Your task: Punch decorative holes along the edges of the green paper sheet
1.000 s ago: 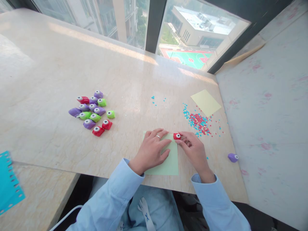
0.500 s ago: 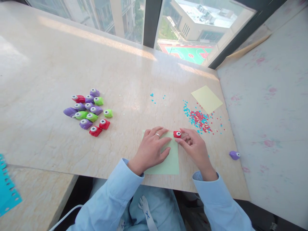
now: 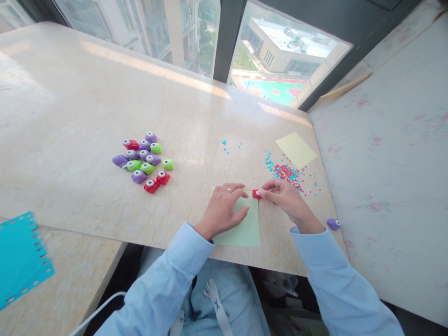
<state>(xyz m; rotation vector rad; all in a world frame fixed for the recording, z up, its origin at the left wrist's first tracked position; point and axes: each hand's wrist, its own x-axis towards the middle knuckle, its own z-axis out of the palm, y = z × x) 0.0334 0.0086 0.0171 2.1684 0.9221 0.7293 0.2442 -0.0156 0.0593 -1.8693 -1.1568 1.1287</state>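
The only readable mark is a blue "X" on the white strap (image 3: 217,308) in the lap.

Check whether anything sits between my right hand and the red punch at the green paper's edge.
Nothing visible does: the right hand already pinches the red punch at the top right edge of the green paper, which the left hand presses flat.

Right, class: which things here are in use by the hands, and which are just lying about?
In use: red punch pinched by right hand; green paper pressed flat under left hand.

Lying about: punch cluster; purple punch; yellow paper; confetti; blue sheet.
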